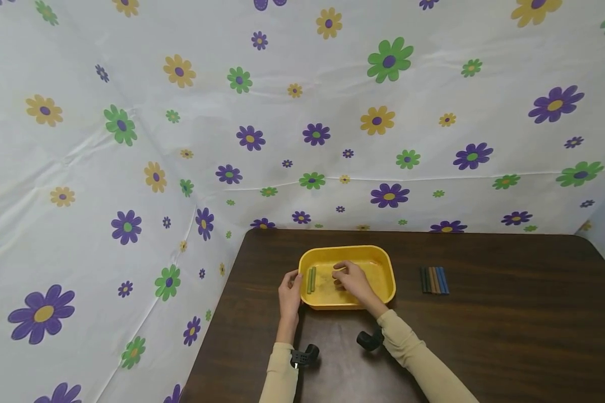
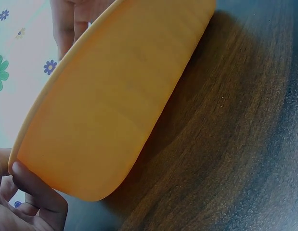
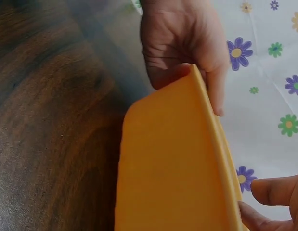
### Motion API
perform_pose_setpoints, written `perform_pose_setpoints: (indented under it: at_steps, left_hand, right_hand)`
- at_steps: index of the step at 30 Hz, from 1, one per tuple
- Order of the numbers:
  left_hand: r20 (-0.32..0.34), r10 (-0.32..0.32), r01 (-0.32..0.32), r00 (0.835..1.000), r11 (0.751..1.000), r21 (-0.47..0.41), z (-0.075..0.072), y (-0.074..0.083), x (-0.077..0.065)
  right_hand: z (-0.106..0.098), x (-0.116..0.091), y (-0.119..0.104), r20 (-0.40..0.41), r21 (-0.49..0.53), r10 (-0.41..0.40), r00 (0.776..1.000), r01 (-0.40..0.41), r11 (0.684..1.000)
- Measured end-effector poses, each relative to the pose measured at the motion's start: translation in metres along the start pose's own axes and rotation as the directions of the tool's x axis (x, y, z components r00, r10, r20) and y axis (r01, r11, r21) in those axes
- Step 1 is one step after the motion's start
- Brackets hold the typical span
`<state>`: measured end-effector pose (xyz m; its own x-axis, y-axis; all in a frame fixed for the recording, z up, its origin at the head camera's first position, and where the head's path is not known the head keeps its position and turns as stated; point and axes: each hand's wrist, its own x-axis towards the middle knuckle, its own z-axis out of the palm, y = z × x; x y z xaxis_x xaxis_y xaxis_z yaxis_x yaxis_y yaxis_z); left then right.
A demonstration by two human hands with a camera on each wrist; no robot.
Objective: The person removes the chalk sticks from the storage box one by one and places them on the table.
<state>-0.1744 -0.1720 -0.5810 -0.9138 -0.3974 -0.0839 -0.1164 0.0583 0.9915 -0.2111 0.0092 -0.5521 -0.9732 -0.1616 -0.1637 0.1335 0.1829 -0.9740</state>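
Note:
A yellow plastic tray [image 1: 345,306] sits on the table. My left hand [image 1: 290,294] holds its left end; in the left wrist view the thumb [image 2: 40,192] of that hand lies against the rim's corner. The right wrist view also shows the left hand [image 3: 182,43] around that corner. My right hand [image 1: 354,281] is over the tray's middle, fingers loosely bent. In the right wrist view, its thumb and finger [image 3: 276,190] stand apart beside the rim, with nothing visible between them. Two slim green sticks [image 1: 311,280] lie side by side near the tray's left end.
Right of the tray, several slim sticks [image 1: 434,280] in dark green, brown, tan and blue lie in a close row. The dark wooden table [image 1: 509,313] meets a flower-printed white sheet [image 1: 292,157] at the back and left. Black wrist devices [image 1: 305,356] are strapped over both sleeves.

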Motion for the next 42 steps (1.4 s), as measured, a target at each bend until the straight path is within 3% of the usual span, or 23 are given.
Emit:
perform_pose_setpoints:
  at_steps: [14, 30, 42]
  left_hand:
    - [0.001, -0.005, 0.005, 1.0, 1.0, -0.007, 0.0, 0.001, 0.002]
    - [0.012, 0.035, -0.035, 0.999, 0.999, -0.02, 0.0, -0.001, 0.001]
    - [0.01, 0.022, -0.022, 1.0, 1.0, -0.01, 0.0, -0.002, 0.001]
  right_hand:
    - [0.02, 0.004, -0.001, 0.012, -0.063, -0.014, 1.0, 0.015, 0.998]
    - [0.041, 0.014, 0.0, -0.02, -0.132, -0.047, 0.999, 0.044, 0.99]
    - [0.048, 0.019, 0.0, 0.017, -0.186, -0.033, 0.999, 0.036, 0.982]
